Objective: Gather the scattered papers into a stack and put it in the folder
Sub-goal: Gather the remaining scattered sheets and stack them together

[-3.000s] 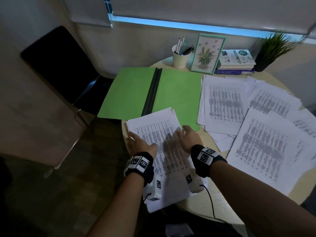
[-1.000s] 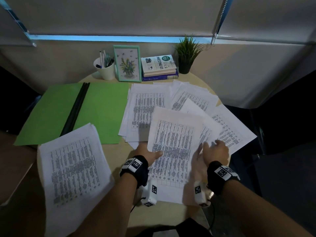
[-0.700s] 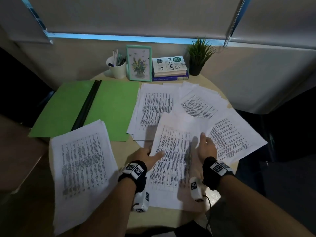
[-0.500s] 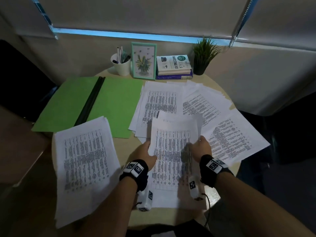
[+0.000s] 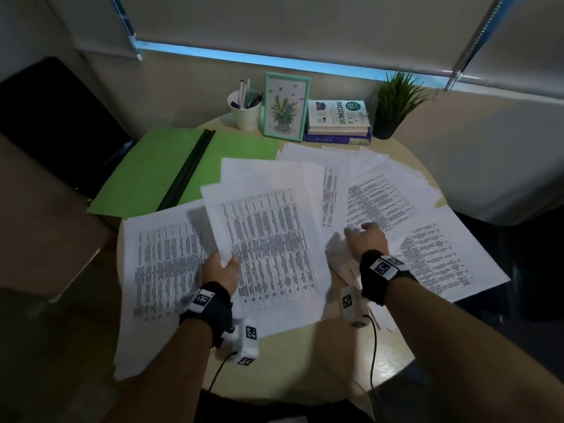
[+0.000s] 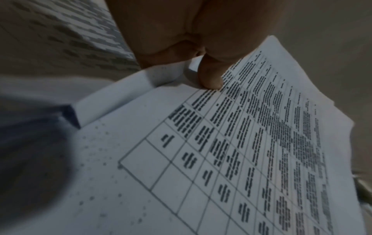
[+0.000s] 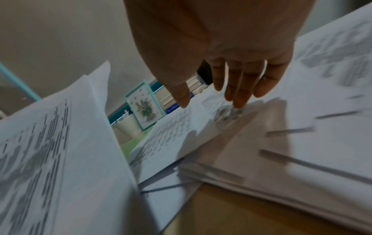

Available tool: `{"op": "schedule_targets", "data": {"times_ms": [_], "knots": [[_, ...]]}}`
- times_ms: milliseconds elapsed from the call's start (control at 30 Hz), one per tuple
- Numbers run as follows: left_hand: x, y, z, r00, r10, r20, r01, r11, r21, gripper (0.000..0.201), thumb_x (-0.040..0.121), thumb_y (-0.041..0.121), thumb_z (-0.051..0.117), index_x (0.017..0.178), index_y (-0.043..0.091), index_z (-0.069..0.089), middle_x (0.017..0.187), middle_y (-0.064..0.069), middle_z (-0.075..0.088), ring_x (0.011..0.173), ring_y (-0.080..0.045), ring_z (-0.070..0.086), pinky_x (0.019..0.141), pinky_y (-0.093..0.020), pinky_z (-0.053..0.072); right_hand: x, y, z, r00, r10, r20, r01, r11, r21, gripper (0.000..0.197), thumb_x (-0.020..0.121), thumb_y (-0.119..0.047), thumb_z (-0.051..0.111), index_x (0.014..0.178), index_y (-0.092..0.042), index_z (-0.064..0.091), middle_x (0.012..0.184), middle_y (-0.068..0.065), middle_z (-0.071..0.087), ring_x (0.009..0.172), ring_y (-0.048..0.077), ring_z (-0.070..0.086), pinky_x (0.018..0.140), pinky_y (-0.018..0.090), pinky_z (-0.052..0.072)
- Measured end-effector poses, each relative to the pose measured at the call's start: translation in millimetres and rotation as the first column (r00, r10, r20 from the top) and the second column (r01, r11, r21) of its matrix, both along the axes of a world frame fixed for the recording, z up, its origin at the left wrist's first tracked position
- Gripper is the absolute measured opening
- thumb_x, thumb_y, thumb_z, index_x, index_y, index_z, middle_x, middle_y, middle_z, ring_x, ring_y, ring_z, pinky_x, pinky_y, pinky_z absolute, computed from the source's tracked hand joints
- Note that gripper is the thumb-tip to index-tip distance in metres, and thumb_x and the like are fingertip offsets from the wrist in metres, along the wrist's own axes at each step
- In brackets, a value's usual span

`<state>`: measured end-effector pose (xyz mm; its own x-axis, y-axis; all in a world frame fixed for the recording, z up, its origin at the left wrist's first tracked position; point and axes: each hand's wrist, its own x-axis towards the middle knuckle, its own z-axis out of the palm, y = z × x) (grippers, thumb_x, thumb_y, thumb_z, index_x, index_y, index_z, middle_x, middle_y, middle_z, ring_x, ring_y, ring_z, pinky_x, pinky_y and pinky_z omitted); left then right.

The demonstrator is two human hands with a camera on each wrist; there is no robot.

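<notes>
Your left hand [image 5: 220,271] pinches the lifted sheaf [image 5: 268,239] by its edge above the gathered stack [image 5: 158,270], freeing your right hand [image 5: 364,238], fingers straight, for 1 more loose sheet [image 5: 378,199] beside the open folder [image 5: 158,172].

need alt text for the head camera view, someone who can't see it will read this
A person's left hand pinches a bundle of printed sheets at its left edge, over a round table, while the open right hand reaches toward more scattered papers. An open green folder lies at the far left, with a pen cup, framed picture, books and plant behind.
</notes>
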<state>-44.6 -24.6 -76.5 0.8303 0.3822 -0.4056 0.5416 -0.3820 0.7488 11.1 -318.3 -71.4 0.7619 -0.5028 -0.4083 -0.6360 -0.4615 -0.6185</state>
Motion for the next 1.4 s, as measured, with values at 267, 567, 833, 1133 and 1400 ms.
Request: {"op": "schedule_targets", "data": {"times_ms": [267, 567, 833, 1133, 1400], "knots": [[2, 21, 9, 0.99, 0.131, 0.059, -0.126, 0.988, -0.09, 0.019, 0.097, 0.017, 0.054, 0.107, 0.002, 0.061, 0.099, -0.011, 0.061, 0.093, -0.026, 0.057, 0.076, -0.027, 0.038, 31, 60, -1, 0.979, 0.129, -0.157, -0.146, 0.984, -0.099, 0.107, 0.078, -0.04, 0.073, 0.151, -0.009, 0.001, 0.154, 0.021, 0.019, 0.127, 0.045, 0.045, 0.103, 0.052, 0.042], [-11, 25, -7, 0.982, 0.106, -0.158, -0.116, 0.992, -0.057, 0.027, 0.095, 0.017, 0.058, 0.112, -0.003, 0.062, 0.097, -0.01, 0.059, 0.093, -0.028, 0.057, 0.075, -0.027, 0.038, 36, 33, -14, 1.0, 0.005, -0.028, -0.003, 0.998, 0.056, 0.026, 0.089, -0.016, 0.056, 0.113, -0.008, 0.061, 0.111, 0.016, 0.067, 0.095, 0.033, 0.064, 0.072, 0.032, 0.048], [0, 12, -35, 0.929, 0.026, -0.368, -0.063, 0.994, -0.087, 0.063, 0.091, 0.033, 0.063, 0.144, 0.007, 0.04, 0.146, -0.012, 0.044, 0.129, -0.034, 0.045, 0.109, -0.042, 0.037, 21, -29, -4, 0.991, -0.11, 0.07, 0.116, 0.99, -0.085, 0.027, 0.091, -0.015, 0.054, 0.115, -0.012, 0.066, 0.105, 0.017, 0.069, 0.079, 0.028, 0.055, 0.069, 0.027, 0.042], [9, -14, -32, 0.947, -0.022, -0.321, 0.001, 0.998, -0.065, 0.066, 0.089, 0.041, 0.063, 0.142, 0.006, 0.044, 0.144, -0.011, 0.047, 0.126, -0.032, 0.048, 0.107, -0.039, 0.039, 7, -79, 22, 0.86, -0.368, 0.354, 0.382, 0.924, 0.033, 0.019, 0.092, -0.014, 0.052, 0.101, -0.014, 0.069, 0.094, 0.009, 0.069, 0.081, 0.027, 0.06, 0.07, 0.024, 0.039], [7, -19, -24, 0.951, -0.034, -0.309, 0.032, 0.999, -0.012, 0.071, 0.094, 0.048, 0.051, 0.146, 0.002, 0.036, 0.152, -0.015, 0.034, 0.137, -0.033, 0.036, 0.11, -0.04, 0.031, 9, -87, 48, 0.746, -0.445, 0.495, 0.426, 0.891, 0.159, 0.019, 0.096, -0.02, 0.055, 0.111, -0.011, 0.064, 0.106, 0.006, 0.067, 0.09, 0.019, 0.059, 0.082, 0.026, 0.044]]}}
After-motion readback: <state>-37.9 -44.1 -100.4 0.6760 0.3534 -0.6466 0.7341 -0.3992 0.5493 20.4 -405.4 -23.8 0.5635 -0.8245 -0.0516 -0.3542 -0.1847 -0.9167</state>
